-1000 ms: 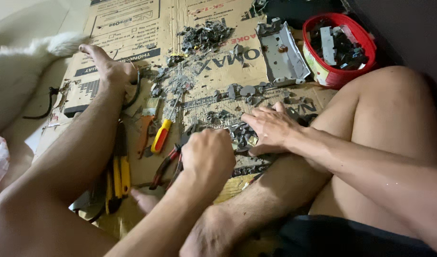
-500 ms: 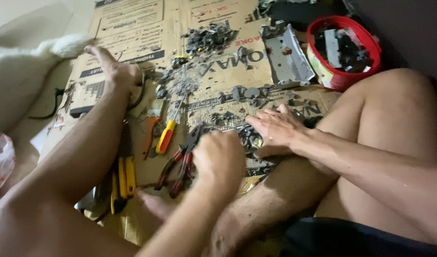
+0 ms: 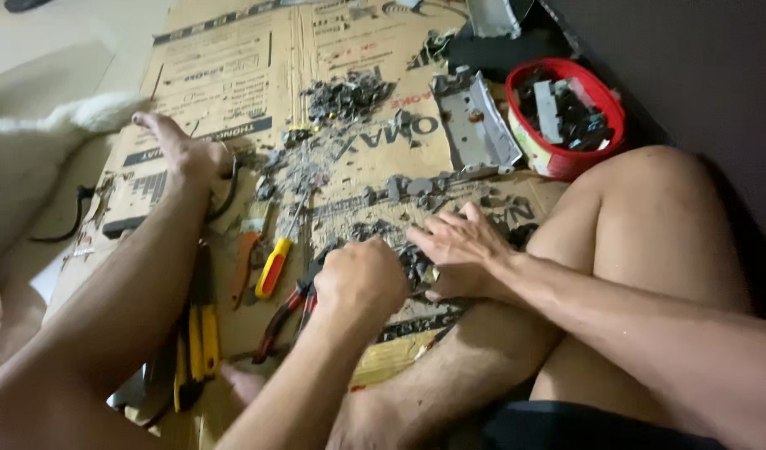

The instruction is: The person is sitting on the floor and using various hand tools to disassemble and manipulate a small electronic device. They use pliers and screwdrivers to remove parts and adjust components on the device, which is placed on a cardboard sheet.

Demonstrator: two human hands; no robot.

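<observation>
My left hand is curled into a fist, knuckles up, at the near edge of a pile of small grey metal parts. What lies inside the fist is hidden. Red-handled pliers lie just left of it, with their head under the hand. My right hand rests flat on the same pile, fingers spread and pointing left. Both hands work between my bare legs, on a sheet of brown cardboard.
A yellow-handled screwdriver, an orange-handled tool and yellow-handled cutters lie left of the hands. Further back sit more grey scrap, a grey metal bracket and a red bowl of parts. My left foot rests on the cardboard.
My left hand has shifted slightly right, closer to the pile and over the pliers' head. My right hand stays on the pile.
</observation>
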